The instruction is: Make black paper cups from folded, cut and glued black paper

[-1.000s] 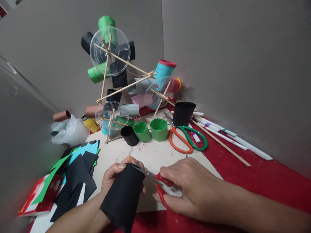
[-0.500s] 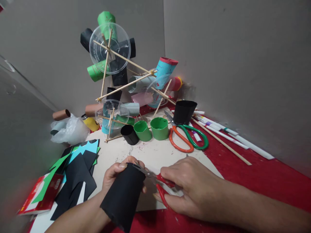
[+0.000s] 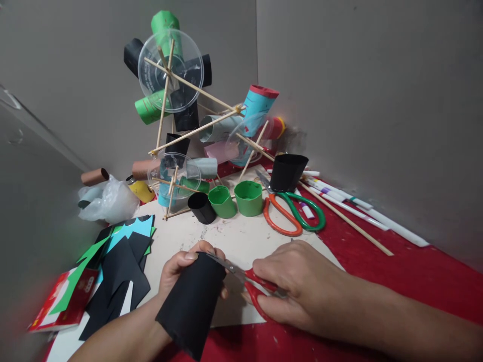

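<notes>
A black paper tube is tilted toward me, held near its top end by my left hand, thumb on the near side and fingers behind. My right hand grips red-handled scissors. Their blades lie at the upper rim of the tube; how far they reach inside it I cannot tell. Just beyond my hands stand a short black paper cup and two green paper cups.
Behind rises a stick frame with clear plastic discs and paper tubes. Larger scissors with orange and green handles lie right, below a black tube. Paper scraps and a red packet lie left; white rolled sticks lie far right.
My right hand and the scissors have shifted slightly right, and the scissor blades look a little more closed. My left hand keeps the black tube nearly still.
</notes>
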`<state>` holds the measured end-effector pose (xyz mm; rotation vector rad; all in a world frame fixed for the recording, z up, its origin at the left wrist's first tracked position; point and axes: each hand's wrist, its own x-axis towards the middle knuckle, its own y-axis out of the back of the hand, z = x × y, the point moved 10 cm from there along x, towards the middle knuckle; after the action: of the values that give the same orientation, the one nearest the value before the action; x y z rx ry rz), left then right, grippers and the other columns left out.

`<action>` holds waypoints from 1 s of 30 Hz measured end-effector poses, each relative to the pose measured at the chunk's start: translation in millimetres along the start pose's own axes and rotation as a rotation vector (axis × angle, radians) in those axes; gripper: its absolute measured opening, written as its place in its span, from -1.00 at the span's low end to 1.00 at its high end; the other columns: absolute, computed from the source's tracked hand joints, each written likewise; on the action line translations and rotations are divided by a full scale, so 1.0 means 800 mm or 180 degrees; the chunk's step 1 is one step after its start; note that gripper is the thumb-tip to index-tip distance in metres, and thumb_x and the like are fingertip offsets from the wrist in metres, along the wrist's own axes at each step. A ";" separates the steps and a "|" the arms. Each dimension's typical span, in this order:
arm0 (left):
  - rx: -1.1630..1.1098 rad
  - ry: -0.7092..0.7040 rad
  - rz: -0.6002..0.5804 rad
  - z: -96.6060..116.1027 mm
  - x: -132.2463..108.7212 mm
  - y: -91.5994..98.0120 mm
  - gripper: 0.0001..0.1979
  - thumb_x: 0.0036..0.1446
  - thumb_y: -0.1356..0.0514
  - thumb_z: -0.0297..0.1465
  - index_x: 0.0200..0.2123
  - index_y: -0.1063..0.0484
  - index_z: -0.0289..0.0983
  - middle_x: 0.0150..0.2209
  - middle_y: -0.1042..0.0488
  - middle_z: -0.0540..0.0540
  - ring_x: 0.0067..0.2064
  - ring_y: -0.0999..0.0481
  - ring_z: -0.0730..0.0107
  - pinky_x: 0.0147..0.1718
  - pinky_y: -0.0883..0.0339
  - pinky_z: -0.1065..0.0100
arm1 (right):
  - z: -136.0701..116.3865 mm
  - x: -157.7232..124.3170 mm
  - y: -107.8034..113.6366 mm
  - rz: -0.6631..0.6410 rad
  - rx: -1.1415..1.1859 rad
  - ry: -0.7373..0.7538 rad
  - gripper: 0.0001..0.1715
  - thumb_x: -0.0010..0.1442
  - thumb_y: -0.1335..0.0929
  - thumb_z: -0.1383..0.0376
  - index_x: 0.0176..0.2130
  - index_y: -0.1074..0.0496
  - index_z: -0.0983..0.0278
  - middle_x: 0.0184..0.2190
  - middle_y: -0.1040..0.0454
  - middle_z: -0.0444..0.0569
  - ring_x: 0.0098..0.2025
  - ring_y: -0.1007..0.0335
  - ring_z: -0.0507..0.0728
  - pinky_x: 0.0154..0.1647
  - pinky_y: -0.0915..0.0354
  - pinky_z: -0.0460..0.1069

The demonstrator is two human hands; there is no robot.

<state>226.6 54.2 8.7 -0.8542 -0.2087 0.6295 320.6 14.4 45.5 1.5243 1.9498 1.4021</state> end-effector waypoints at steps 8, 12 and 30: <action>0.0066 0.0059 0.0088 0.000 0.001 0.004 -0.77 0.04 -0.17 -0.34 -0.29 -0.52 -0.36 -0.31 -0.48 -0.15 -0.26 -0.53 0.26 -0.36 -0.50 0.33 | 0.004 0.003 -0.002 -0.0109 0.0082 0.0002 -0.71 0.14 -0.29 0.29 -0.59 -0.27 0.26 -0.72 -0.30 -0.18 -0.65 -0.04 -0.02 -0.55 0.16 -0.05; 0.0030 0.0050 0.0150 0.001 0.003 0.004 -0.78 0.00 -0.19 -0.36 -0.29 -0.52 -0.36 -0.33 -0.46 -0.14 -0.18 -0.50 0.23 -0.38 -0.50 0.33 | 0.012 0.002 0.000 -0.0072 0.0170 -0.0180 -0.66 0.15 -0.29 0.22 -0.60 -0.24 0.25 -0.73 -0.20 -0.22 -0.64 0.07 -0.03 -0.58 0.15 -0.07; 0.0241 0.0244 0.0286 -0.010 0.003 0.016 -0.77 -0.05 -0.24 -0.31 -0.35 -0.52 -0.36 -0.32 -0.54 -0.13 -0.41 -0.58 0.26 -0.41 -0.49 0.32 | 0.012 0.000 -0.020 -0.0490 -0.0116 -0.0100 -0.73 0.16 -0.30 0.22 -0.54 -0.31 0.25 -0.65 -0.41 -0.13 -0.62 -0.14 0.00 -0.54 0.12 -0.04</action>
<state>226.6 56.6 -6.3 -0.8164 -0.0770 0.6832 318.1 19.7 27.8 1.3411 1.9660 1.3339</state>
